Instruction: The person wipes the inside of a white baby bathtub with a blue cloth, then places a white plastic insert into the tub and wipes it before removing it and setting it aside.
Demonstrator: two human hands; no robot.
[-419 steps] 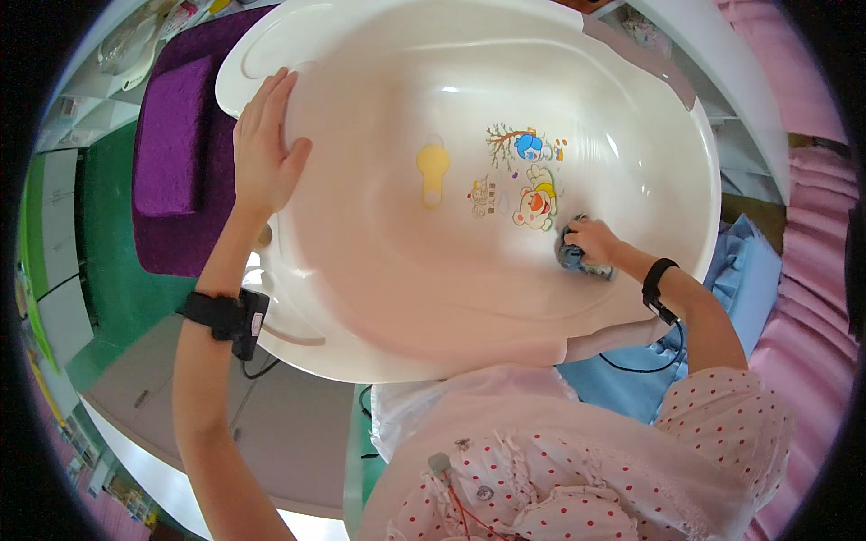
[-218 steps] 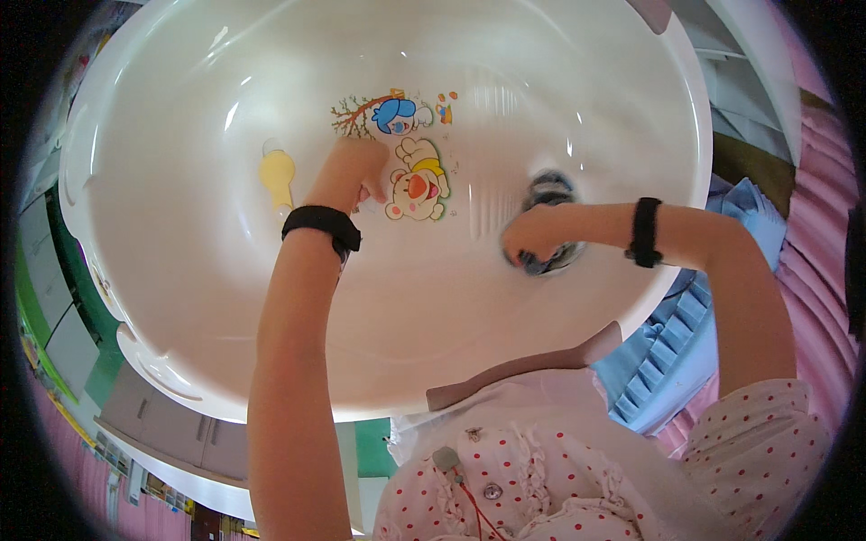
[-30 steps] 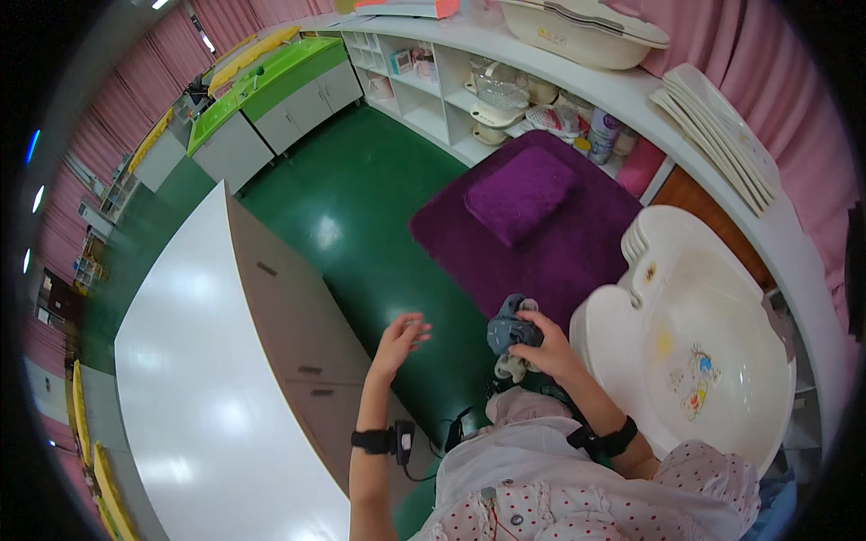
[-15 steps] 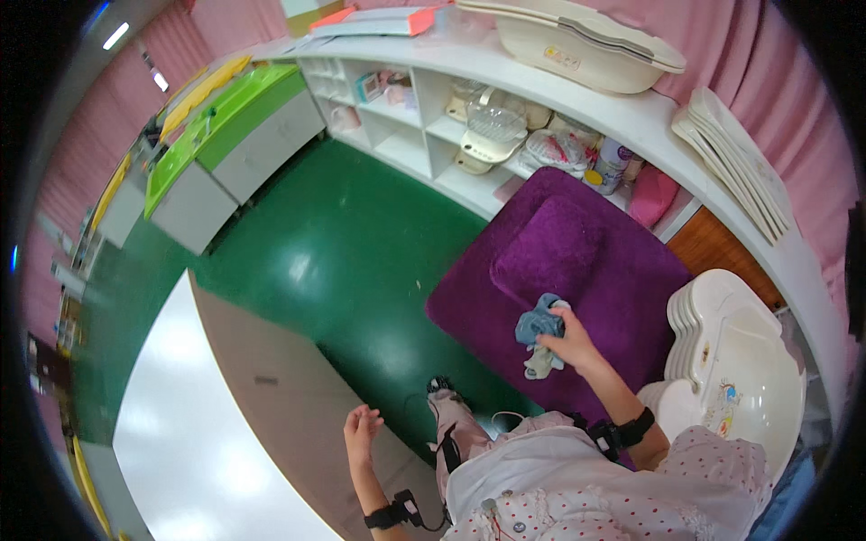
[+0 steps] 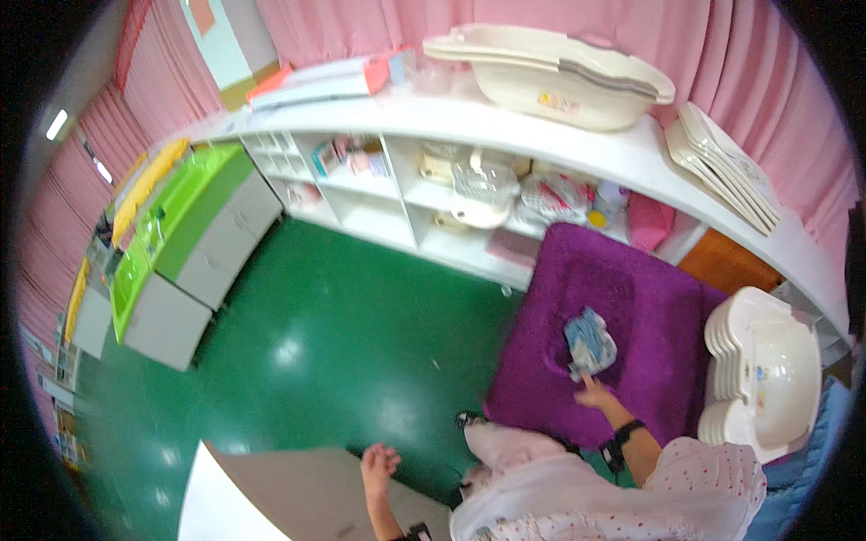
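A crumpled bundle of small blue and whitish cloth pieces (image 5: 591, 341) lies on a purple plush-covered seat (image 5: 658, 379). My right hand (image 5: 593, 394) is just on the near side of the bundle. A finger is stretched toward its lower corner and appears to touch it; the other fingers are slightly blurred. My left hand (image 5: 381, 460) is raised in front of a low white cabinet (image 5: 298, 469), palm turned inward. Its fingers are loosely bent and apart, holding nothing.
Cream stacked basins (image 5: 767, 370) stand right of the seat. A white shelf unit (image 5: 397, 194) curves behind, with a cream tub (image 5: 559, 90) and leaning trays (image 5: 722, 171) on top. A green-topped sink counter (image 5: 185, 216) stands left across the green floor (image 5: 361, 334).
The cloth bundle, gripped in my right hand earlier, now spreads out beyond its fingertips on the seat. The view has shifted, and my left hand appears lower in it, still with nothing held.
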